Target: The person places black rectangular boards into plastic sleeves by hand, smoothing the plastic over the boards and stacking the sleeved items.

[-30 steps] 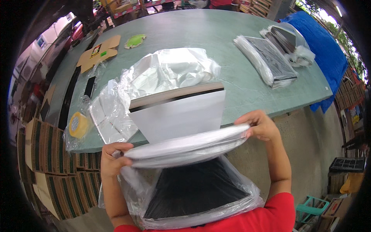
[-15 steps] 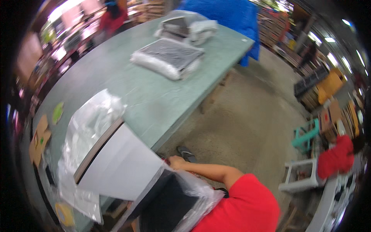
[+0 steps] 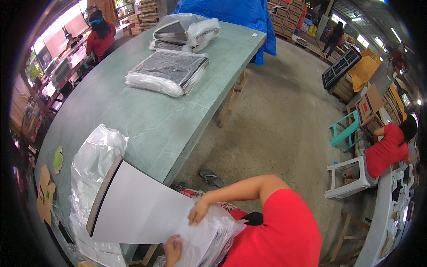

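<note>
A stack of white sheets [image 3: 138, 204], curved and flaring, has a dark, layered far edge. It reaches from the table corner toward my lap. Its narrow near end meets a clear plastic bag [image 3: 229, 224], which lies crumpled over more flat sheets against my body. My right hand [image 3: 199, 212] pinches the bag's edge, fingers bent down beside the white stack. Lower and to the left, my left hand [image 3: 173, 250] has its fingers curled at the bag's opening. Whether either hand also grips a sheet is hidden.
The green table [image 3: 106, 104] holds loose clear bags [image 3: 95, 149], a cardboard piece [image 3: 45, 196] and bagged dark sheets [image 3: 167, 71]. At right, a person in red sits on a white stool [image 3: 349, 175] near a teal stool [image 3: 344, 131]. A sandal [image 3: 211, 178] lies on the floor.
My left hand has come into view at the bag. My right hand has moved in from the side onto its edge. White now shows in my lap where a black face lay. The view has shifted.
</note>
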